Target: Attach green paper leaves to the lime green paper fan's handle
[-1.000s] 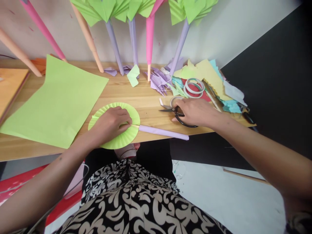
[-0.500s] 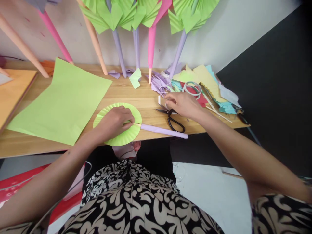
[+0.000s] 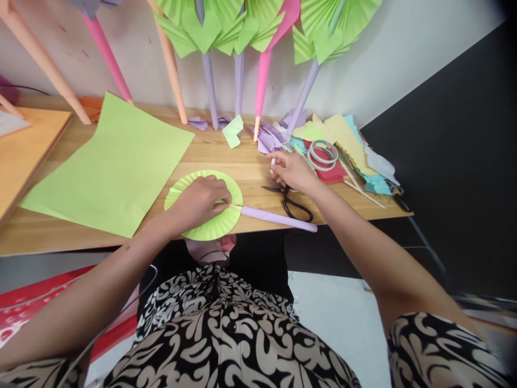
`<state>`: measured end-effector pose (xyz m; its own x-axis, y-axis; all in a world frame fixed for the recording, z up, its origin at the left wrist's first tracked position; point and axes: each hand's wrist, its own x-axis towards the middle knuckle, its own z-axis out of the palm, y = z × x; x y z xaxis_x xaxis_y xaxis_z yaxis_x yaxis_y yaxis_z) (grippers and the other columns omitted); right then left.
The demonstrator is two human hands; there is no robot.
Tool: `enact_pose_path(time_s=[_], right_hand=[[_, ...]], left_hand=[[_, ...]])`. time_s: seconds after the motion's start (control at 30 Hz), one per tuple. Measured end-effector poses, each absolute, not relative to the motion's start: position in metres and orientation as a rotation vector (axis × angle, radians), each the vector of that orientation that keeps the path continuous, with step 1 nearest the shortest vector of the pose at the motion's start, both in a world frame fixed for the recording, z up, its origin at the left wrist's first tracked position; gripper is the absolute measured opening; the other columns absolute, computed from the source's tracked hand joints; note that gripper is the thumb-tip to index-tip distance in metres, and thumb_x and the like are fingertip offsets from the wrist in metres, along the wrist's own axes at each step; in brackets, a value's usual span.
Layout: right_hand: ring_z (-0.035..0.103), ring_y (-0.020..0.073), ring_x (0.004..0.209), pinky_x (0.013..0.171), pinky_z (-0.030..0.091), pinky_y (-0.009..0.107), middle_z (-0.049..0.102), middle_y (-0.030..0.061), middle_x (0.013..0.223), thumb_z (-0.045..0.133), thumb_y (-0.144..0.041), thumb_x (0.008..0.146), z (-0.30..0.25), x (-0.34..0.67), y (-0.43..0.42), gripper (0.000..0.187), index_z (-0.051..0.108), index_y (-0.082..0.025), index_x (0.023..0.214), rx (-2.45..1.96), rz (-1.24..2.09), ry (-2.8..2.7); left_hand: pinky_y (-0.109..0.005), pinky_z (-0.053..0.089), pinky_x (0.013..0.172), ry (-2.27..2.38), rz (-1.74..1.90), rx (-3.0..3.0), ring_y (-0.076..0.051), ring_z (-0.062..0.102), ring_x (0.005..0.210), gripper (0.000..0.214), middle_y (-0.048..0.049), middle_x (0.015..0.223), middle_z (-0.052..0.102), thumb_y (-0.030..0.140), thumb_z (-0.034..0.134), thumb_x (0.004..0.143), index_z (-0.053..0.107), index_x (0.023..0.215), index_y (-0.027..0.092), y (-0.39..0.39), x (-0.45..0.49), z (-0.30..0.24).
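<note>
A round pleated green paper fan [image 3: 205,229] lies at the table's front edge. My left hand [image 3: 202,200] rests on it, fingers curled over its middle and pinching where a thin stick comes out. From that stick a lilac paper-wrapped handle [image 3: 278,218] points right along the edge. My right hand [image 3: 291,171] is closed in a pinch on a small white strip [image 3: 273,164], part of which its fingers hide. Just below that hand lie black-handled scissors [image 3: 288,200], blades pointing left.
A large green paper sheet [image 3: 109,167] covers the table's left part. Tape rolls [image 3: 323,155], thin sticks [image 3: 363,193] and coloured paper scraps [image 3: 351,141] lie at right. Finished green fans [image 3: 210,27] lean on the wall. A folded pale green piece [image 3: 233,131] lies behind.
The view has shifted slightly. My right hand has turned and lifted a little over the scissors, with the white strip at its fingertips. My left hand stays on the fan.
</note>
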<state>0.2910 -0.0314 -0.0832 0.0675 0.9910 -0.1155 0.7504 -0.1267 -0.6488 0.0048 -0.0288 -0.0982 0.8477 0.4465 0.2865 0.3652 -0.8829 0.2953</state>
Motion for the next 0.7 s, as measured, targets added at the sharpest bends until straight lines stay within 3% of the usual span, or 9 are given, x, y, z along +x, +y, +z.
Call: enact_pose_path(time_s=[0.17,0.27,0.37,0.47,0.57,0.7], right_hand=[[0.071,0.0193,0.076,0.07,0.056,0.033,0.076,0.0033,0.094,0.052,-0.022,0.091,-0.074,0.28,-0.046,0.041,0.065,-0.024,0.13,-1.846,0.461,-1.799],[0.072,0.0215,0.089,0.078,0.057,0.036,0.075,0.0038,0.1,0.055,-0.027,0.091,-0.062,0.269,-0.065,0.031,0.067,-0.026,0.12,-1.711,0.39,-1.7],[0.072,0.0223,0.089,0.08,0.057,0.038,0.076,0.0047,0.095,0.06,-0.033,0.091,-0.055,0.252,-0.087,0.016,0.069,-0.025,0.1,-1.638,0.473,-1.652],[0.071,0.0208,0.081,0.074,0.057,0.036,0.076,0.0036,0.09,0.064,-0.036,0.089,-0.062,0.236,-0.106,0.013,0.069,-0.024,0.09,-1.611,0.643,-1.613],[0.069,0.0203,0.079,0.07,0.056,0.034,0.075,0.0028,0.091,0.066,-0.039,0.088,-0.073,0.225,-0.118,0.015,0.07,-0.025,0.089,-1.582,0.808,-1.556],[0.068,0.0231,0.091,0.082,0.056,0.04,0.074,0.0028,0.098,0.065,-0.036,0.091,-0.079,0.22,-0.127,0.011,0.071,-0.027,0.091,-1.543,0.78,-1.581]], left_hand=[[-0.034,0.042,0.074,0.625,0.492,2.786,-0.02,0.058,0.079,0.017,-0.0057,0.083,0.068,0.02,0.057,0.094,0.068,0.083,0.016,-0.028,0.005,-0.098],[-0.035,0.041,0.074,0.632,0.466,2.78,-0.02,0.058,0.079,0.016,-0.0059,0.083,0.068,0.019,0.057,0.094,0.068,0.082,0.016,-0.029,0.006,-0.097],[-0.035,0.041,0.074,0.635,0.428,2.783,-0.021,0.057,0.079,0.017,-0.0062,0.082,0.067,0.016,0.056,0.093,0.069,0.081,0.016,-0.028,0.006,-0.093],[-0.034,0.04,0.072,0.627,0.399,2.788,-0.02,0.056,0.077,0.018,-0.0064,0.081,0.066,0.014,0.055,0.092,0.068,0.08,0.015,-0.027,0.007,-0.091],[-0.034,0.04,0.071,0.615,0.396,2.786,-0.02,0.057,0.077,0.018,-0.0063,0.081,0.067,0.014,0.055,0.092,0.069,0.081,0.016,-0.026,0.007,-0.091],[-0.034,0.043,0.073,0.586,0.404,2.79,-0.02,0.059,0.079,0.018,-0.0061,0.083,0.068,0.017,0.055,0.093,0.07,0.084,0.016,-0.023,0.007,-0.093]])
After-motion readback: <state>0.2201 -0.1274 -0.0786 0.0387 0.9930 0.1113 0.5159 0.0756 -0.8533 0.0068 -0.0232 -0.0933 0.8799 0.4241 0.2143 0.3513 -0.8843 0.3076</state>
